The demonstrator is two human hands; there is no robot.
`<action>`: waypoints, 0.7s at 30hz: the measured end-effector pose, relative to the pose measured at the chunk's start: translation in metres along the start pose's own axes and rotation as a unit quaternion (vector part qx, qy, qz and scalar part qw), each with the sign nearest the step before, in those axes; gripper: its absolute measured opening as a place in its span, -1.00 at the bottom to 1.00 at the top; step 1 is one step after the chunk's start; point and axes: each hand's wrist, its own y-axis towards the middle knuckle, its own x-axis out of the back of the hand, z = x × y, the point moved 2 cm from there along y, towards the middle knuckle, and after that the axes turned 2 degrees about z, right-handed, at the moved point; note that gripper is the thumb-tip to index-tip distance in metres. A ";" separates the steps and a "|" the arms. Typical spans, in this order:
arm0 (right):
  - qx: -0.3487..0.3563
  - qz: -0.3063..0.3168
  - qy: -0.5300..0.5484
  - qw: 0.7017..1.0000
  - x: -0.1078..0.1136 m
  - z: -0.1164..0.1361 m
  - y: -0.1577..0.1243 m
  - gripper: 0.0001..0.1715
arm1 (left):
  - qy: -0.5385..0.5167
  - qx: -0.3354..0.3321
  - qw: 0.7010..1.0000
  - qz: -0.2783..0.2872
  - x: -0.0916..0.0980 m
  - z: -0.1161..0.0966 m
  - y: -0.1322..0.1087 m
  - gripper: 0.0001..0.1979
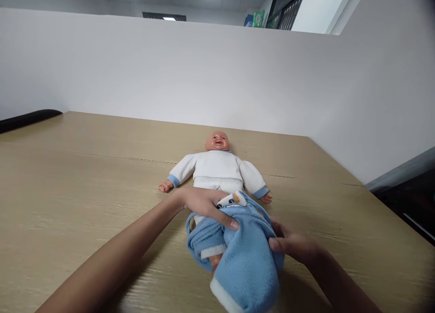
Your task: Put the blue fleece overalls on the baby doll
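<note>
A baby doll (218, 168) lies on its back on the table, head toward the wall, in a white top with light blue cuffs. Blue fleece pants (249, 254) with white hems are bunched around its legs. One of the doll's legs shows below the left hem; the other is covered by the fabric. My left hand (207, 204) reaches across the doll's lower body, its thumb pressing the pants near the waistband. On the other side, my right hand (290, 242) pinches the edge of the pants, with some fingers hidden behind the cloth.
The wooden table (84, 181) reaches to a white wall (204, 72). A black curved object (30, 118) is at the left edge, and a dark object (408, 199) stands beyond the table's right edge.
</note>
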 end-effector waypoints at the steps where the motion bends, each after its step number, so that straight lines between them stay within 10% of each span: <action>1: -0.009 0.031 -0.015 0.999 -0.004 0.000 -0.001 -0.07 | -0.007 0.001 1.000 0.005 0.000 0.001 0.000 -0.69; 5: -0.021 0.063 -0.011 0.998 -0.013 -0.005 -0.002 -0.01 | -0.026 0.023 0.999 0.025 -0.004 0.003 0.000 -0.69; 13: 0.045 -0.074 0.079 0.993 -0.001 -0.006 0.000 -0.35 | -0.048 0.040 0.998 0.027 -0.005 0.004 0.002 -0.62; 21: -0.010 0.072 0.001 0.997 -0.019 0.001 -0.003 0.05 | -0.024 -0.018 0.999 0.010 -0.007 0.006 0.004 -0.61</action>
